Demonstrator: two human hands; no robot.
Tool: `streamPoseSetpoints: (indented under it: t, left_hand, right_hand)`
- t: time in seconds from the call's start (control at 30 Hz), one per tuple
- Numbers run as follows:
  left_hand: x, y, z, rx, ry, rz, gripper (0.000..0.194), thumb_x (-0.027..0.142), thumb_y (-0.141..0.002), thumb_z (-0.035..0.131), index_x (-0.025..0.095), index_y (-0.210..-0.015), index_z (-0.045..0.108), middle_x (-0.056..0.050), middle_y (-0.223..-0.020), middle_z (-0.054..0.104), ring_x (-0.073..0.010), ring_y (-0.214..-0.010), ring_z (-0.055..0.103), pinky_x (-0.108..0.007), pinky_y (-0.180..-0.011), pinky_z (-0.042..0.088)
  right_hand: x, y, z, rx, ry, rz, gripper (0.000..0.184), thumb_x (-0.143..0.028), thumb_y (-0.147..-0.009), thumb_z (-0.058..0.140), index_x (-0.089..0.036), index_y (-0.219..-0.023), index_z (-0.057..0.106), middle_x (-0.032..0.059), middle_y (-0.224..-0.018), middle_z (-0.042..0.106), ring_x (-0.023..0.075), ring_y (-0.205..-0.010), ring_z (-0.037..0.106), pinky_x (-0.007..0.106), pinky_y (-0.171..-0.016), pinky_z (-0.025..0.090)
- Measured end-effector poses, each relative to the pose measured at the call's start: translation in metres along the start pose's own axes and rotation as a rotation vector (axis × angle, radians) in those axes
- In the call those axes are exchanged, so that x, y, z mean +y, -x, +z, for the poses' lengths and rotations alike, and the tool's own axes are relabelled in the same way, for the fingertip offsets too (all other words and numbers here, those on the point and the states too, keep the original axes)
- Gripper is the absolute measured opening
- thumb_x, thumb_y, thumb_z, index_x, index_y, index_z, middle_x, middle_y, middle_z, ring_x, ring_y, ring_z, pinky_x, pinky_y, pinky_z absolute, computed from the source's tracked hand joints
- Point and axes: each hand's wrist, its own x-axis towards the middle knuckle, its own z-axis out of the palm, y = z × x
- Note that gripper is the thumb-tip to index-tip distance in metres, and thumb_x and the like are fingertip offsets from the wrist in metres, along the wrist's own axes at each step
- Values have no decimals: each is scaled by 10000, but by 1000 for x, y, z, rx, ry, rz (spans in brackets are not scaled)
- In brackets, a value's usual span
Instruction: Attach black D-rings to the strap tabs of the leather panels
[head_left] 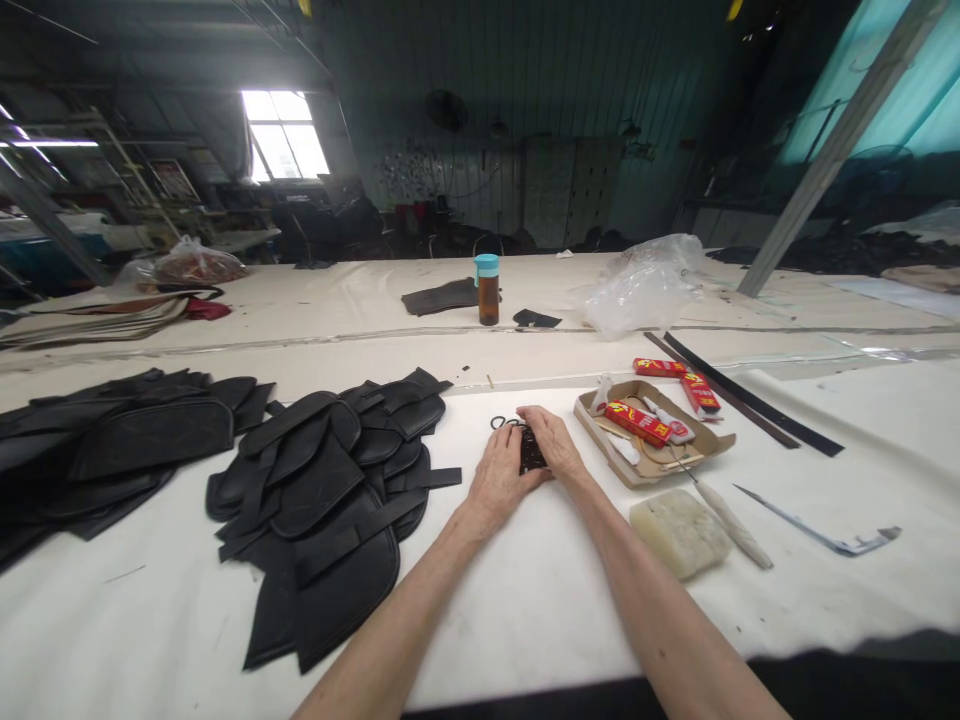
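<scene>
My left hand and my right hand curve round a bunch of small dark pieces on the white table covering. The palms face each other, with the bunch pressed between them. What the pieces are I cannot make out, and the fingers hide part of them. Just beyond the fingertips a thin black ring shows. Left of my hands lies a heap of black padded leather pieces with straps. A cardboard tray of red boxes stands close to my right hand.
A yellowish block, a wrapped-handle awl and grey scissors or a similar metal tool lie at right. Dark strips lie behind the tray. Further back stand a brown bottle and a clear plastic bag. More black pieces lie far left.
</scene>
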Motion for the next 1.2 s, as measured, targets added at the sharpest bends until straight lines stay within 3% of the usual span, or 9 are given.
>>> streamPoseSetpoints:
  t: [0.13,0.3,0.43,0.6,0.77,0.87,0.93,1.07,1.2]
  left_hand:
    - [0,0,0,7,-16,-9,538,466,-712,636,190,-1138,457,-124,-1206,514,-290,-1159,448,-460,-956,386]
    - [0,1,1,36,-103,-42,889,643,-604,636,113,-1268,373,-254,-1435,257,-411,-1337,170,-589,-1046,170]
    - [-4,-3,4,23,-131,-69,1029,730,-526,613,122,-1307,333,-256,-1415,282,-442,-1320,189,-608,-1016,192]
    - [-5,-10,5,13,-96,-6,913,708,-541,624,141,-1227,417,-174,-1248,460,-364,-1211,367,-525,-1022,256]
    - [-4,-12,3,-6,-40,65,701,581,-616,665,183,-1156,458,-92,-1128,527,-272,-1096,461,-417,-962,370]
    - [-3,-12,2,-4,-10,79,601,516,-649,672,198,-1121,479,-72,-1079,550,-260,-1046,492,-410,-926,399]
    - [-2,-10,0,7,2,79,587,498,-657,672,192,-1122,488,-83,-1080,557,-273,-1052,494,-439,-936,388]
    - [0,-4,-4,47,36,105,593,467,-651,684,192,-1145,505,-112,-1227,516,-308,-1198,405,-522,-1052,238]
    - [1,3,-10,94,112,95,436,287,-688,641,216,-1108,550,-80,-1239,539,-255,-1189,445,-444,-1044,323]
  right_hand:
    - [2,-1,-2,29,-85,23,261,-361,-895,512,-141,-1006,598,55,-1026,619,184,-935,596,403,-830,476]
    - [0,2,-1,61,-154,30,275,-381,-901,496,-138,-972,606,50,-993,630,176,-912,603,398,-828,473]
    - [0,3,-1,76,-180,30,279,-386,-901,493,-139,-960,608,48,-980,631,176,-911,602,398,-830,470]
    - [0,2,-3,62,-203,39,295,-403,-899,490,-141,-958,612,52,-988,636,186,-949,594,420,-871,444]
    - [1,0,-5,41,-231,38,359,-443,-920,425,-140,-958,613,57,-978,648,184,-958,602,418,-884,441]
    - [2,0,-5,32,-213,27,350,-436,-917,437,-137,-974,610,61,-997,641,188,-973,595,426,-886,438]
    - [0,2,-4,27,-187,18,325,-420,-910,460,-140,-981,609,60,-1014,634,191,-980,588,432,-889,435]
    - [-3,6,-4,24,-131,-4,278,-381,-900,496,-145,-1001,603,60,-1046,618,192,-979,582,426,-873,447]
    - [0,8,-4,42,-85,-13,270,-353,-894,516,-148,-1057,583,65,-1083,599,193,-967,584,415,-841,471]
